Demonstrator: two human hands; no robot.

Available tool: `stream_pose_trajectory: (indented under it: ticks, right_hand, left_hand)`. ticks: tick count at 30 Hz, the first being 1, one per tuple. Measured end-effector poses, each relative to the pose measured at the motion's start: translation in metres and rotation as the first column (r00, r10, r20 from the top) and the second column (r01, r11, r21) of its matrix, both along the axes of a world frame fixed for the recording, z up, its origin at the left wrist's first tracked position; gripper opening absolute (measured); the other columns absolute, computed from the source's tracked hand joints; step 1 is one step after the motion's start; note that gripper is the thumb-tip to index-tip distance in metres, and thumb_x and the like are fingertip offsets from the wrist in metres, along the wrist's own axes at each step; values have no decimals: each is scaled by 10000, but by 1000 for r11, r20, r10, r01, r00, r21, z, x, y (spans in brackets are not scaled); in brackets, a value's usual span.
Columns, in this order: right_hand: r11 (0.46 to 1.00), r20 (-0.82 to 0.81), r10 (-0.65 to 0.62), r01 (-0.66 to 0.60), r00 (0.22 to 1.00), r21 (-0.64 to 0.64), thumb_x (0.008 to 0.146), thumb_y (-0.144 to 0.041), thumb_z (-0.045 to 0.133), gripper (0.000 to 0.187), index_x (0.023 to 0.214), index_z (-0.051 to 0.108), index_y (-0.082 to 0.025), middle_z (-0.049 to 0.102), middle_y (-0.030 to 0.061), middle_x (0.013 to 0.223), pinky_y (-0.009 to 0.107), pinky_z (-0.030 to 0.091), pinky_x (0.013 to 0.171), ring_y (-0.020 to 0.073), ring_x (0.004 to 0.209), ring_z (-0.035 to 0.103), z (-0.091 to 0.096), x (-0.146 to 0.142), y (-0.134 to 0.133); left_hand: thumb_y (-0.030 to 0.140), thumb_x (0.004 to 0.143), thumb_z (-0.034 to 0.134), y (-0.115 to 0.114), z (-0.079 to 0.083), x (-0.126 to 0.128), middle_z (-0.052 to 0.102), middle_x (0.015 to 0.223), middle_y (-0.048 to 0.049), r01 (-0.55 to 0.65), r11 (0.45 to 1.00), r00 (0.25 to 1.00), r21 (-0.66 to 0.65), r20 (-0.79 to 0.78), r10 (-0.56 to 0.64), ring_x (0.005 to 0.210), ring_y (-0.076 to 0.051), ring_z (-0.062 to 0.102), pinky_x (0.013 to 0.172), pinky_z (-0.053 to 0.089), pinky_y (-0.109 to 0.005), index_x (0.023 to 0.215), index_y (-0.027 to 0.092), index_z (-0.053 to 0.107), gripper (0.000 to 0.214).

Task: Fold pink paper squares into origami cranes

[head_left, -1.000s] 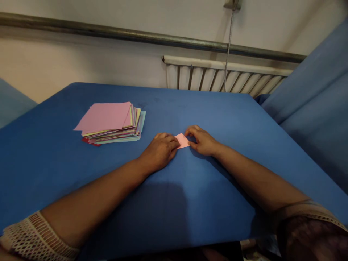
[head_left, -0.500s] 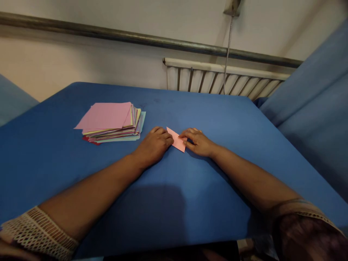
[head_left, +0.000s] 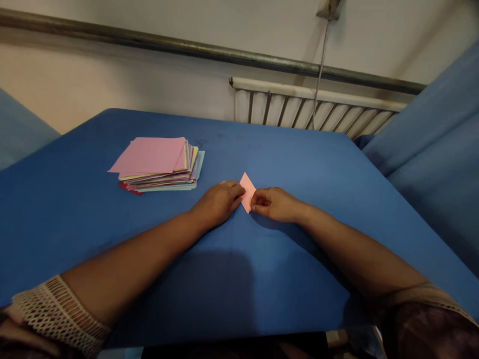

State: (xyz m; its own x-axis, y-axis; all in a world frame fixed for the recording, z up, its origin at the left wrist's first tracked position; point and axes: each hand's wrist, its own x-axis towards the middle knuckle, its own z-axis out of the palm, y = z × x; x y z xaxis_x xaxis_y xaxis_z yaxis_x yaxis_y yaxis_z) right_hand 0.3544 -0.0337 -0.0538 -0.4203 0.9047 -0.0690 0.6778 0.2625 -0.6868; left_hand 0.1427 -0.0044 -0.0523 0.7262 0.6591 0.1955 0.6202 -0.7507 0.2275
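A small folded piece of pink paper (head_left: 247, 195) lies on the blue table between my hands, one corner pointing away from me. My left hand (head_left: 221, 200) rests at its left side, the fingers together and the tips on the paper's edge. On the other side my right hand (head_left: 275, 203) pinches the lower right edge between thumb and curled fingers. Part of the paper is hidden under the fingertips. To the left of my left hand sits a stack of coloured paper sheets (head_left: 151, 155), pink on top.
The blue-covered table (head_left: 209, 294) stands by a wall with a metal rail (head_left: 179, 47) and a white radiator (head_left: 275, 104). A cord (head_left: 321, 70) hangs down in front of the radiator. Blue curtains (head_left: 441, 129) border the right side.
The pink paper has turned so that its corner points farther away from me. My right hand has shifted from lying over its right end to pinching its lower edge.
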Motion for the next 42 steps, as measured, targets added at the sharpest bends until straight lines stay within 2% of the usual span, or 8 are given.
stream_pose_trajectory:
  ticks: [5,8,13,20,26,34,38,42]
  right_hand:
    - [963,73,-193,174,978,206,856,-185,575,178,1018,645,-205,706,76,1017,320,470,746,185,848,635,0,3,5]
    - [973,45,-181,172,982,152,863,-175,554,168,1004,640,-205,717,52,933,305,470,702,169,775,632,-2,5,8]
    - [992,108,-99,89,989,88,853,-180,568,74,862,634,-213,685,21,790,294,459,654,153,683,602,2,8,3]
    - [937,99,261,-276,960,215,773,-278,741,397,1134,578,-246,600,65,1172,421,430,990,232,1111,543,7,16,0]
    - [913,89,300,-313,950,262,848,-273,670,289,1116,572,-228,618,70,1121,398,447,956,223,1069,554,4,19,6]
    - [906,1,290,-275,957,320,824,-186,660,181,988,599,-232,621,52,1067,390,445,950,210,1047,560,-5,17,9]
    - [923,-51,222,-193,974,332,860,-194,632,49,868,595,-224,623,31,993,367,445,926,182,981,571,-13,11,11]
    - [930,-100,143,-100,985,353,864,-214,646,87,812,577,-212,615,27,937,336,457,851,168,907,575,-20,6,13]
  left_hand:
    - [254,952,488,1,-5,1,690,1094,-81,2,998,996,-61,89,3,1040,-224,628,930,487,-378,1072,183,637,204]
    - [227,952,464,0,-5,2,690,1131,-93,30,997,993,-77,118,-21,1070,-217,630,957,487,-373,1094,170,636,230]
    - [168,903,474,-1,-2,0,683,1189,-83,105,992,989,-76,113,-96,1106,-209,624,996,469,-375,1035,183,669,235]
    - [295,816,617,-8,18,-7,682,1056,-68,103,981,994,-163,-12,-107,968,-224,638,864,490,-347,1078,177,621,288]
    - [314,905,521,-13,25,-7,679,982,-77,151,987,974,-62,-164,-159,900,-224,634,820,455,-341,958,176,642,191]
    - [240,875,490,-19,30,-3,652,831,-54,89,995,977,-42,-189,-95,739,-189,594,669,411,-307,813,180,619,155]
    - [253,871,507,-18,28,-4,668,914,-58,61,994,990,-90,-118,-71,831,-201,610,696,430,-304,856,181,637,149]
    - [294,895,512,-12,25,-4,670,979,-68,32,988,997,-149,-62,-42,909,-208,614,786,457,-317,909,178,660,188]
